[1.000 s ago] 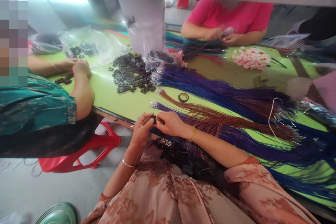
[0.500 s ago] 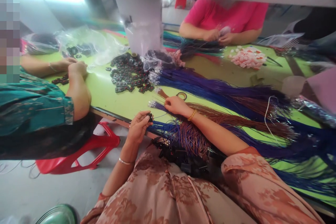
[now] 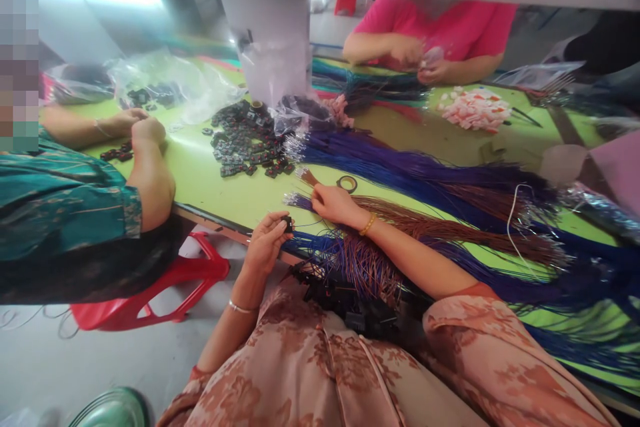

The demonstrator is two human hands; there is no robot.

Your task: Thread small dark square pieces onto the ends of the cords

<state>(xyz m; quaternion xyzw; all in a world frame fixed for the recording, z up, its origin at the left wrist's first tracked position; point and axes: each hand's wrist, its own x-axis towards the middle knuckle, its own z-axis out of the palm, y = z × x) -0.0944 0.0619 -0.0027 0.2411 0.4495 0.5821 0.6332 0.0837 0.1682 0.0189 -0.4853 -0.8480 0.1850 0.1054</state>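
Note:
My left hand (image 3: 266, 240) pinches a small black connector (image 3: 287, 224) just off the table's front edge. A thin blue wire runs from the connector toward the right. My right hand (image 3: 333, 203) is closed above the brown wires (image 3: 425, 219), beside the silvery tips of a purple bundle (image 3: 299, 199); what its fingers hold is too small to make out. Behind it lies a roll of tape (image 3: 347, 184). Blue and brown wires (image 3: 367, 260) hang over the edge by my lap, with black connectors (image 3: 355, 313) at their ends.
A heap of black connectors (image 3: 245, 140) lies on the green table (image 3: 195, 180). Long blue wires (image 3: 380, 160) stretch rightward. One person's hands (image 3: 143, 127) are at the left, another's (image 3: 425, 63) across the table, near pale pink pieces (image 3: 475, 109). A red stool (image 3: 200, 271) stands at the left.
Both my hands have barely moved. The hands of the person across the table have shifted, one lifting slightly.

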